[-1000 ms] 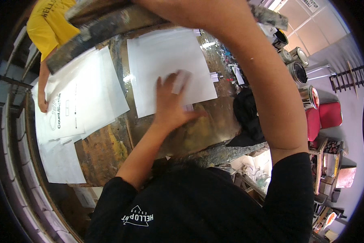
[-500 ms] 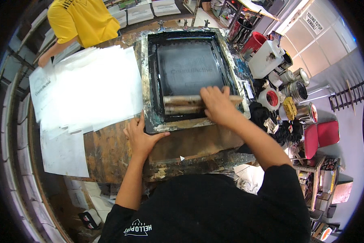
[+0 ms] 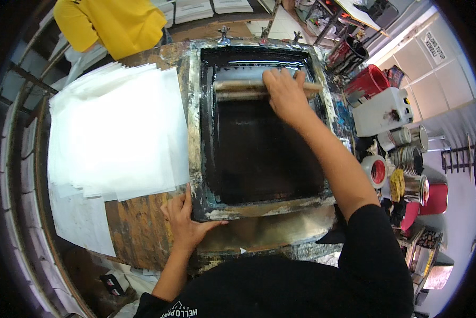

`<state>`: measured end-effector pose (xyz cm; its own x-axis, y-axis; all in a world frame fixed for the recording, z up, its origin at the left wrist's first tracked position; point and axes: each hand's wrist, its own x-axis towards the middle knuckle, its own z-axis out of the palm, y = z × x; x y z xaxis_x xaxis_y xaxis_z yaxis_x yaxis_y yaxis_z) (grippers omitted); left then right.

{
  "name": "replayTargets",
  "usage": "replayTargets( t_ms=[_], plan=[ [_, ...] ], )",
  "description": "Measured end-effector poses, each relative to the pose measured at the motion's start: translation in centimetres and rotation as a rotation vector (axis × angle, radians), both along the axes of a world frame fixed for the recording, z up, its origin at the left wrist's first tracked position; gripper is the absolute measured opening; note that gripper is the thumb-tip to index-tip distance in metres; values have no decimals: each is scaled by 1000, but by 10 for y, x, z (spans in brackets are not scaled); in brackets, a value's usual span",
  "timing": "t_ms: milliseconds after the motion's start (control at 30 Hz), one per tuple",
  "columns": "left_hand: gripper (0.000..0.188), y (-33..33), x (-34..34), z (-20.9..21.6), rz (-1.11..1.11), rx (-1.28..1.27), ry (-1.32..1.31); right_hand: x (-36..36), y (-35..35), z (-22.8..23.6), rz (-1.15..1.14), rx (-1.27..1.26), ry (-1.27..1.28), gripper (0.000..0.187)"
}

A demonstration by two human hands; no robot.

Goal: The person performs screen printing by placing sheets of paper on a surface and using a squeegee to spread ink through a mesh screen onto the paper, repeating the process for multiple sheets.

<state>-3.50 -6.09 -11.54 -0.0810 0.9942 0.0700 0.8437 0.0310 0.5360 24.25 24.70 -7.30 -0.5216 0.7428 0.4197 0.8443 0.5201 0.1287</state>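
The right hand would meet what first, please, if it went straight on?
The right hand, gripping the squeegee, would probably meet the screen-printing frame's far rail, though relative height is unclear.

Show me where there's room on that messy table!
Bare brown wood lies between the paper stack, the loose sheet and the left hand. A shiny strip is free this side of the frame, right of that hand. Right of the frame it's crowded: red bucket, white jug, cans. Inside, the right hand holds a squeegee.
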Motion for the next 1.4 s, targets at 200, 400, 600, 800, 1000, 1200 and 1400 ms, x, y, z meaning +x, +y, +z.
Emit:
replayTargets(
  t_ms=[200,400,600,800,1000,1200,1400],
  plan=[
    [133,5,-2,1,-44,186,64,2,77,7,23,-95,-25,24],
    [133,3,-1,-2,-29,196,-115,21,-48,39,141,-191,-40,54],
    [124,8,21,22,11,203,-637,38,-221,89,7,-235,-67,42],
    [103,70,48,113,-86,764,-1049,26,-197,173,-77,141,111,44],
    [42,232,32,48,121,303,-679,20,-128,254,21,342,218,36],
    [30,330,31,-36,-39,627,354,17,-90,284,107,276,263,55],
    [23,308,45,6,-83,580,-189,-20,-108,310,-162,78,384,57]
  ],
)
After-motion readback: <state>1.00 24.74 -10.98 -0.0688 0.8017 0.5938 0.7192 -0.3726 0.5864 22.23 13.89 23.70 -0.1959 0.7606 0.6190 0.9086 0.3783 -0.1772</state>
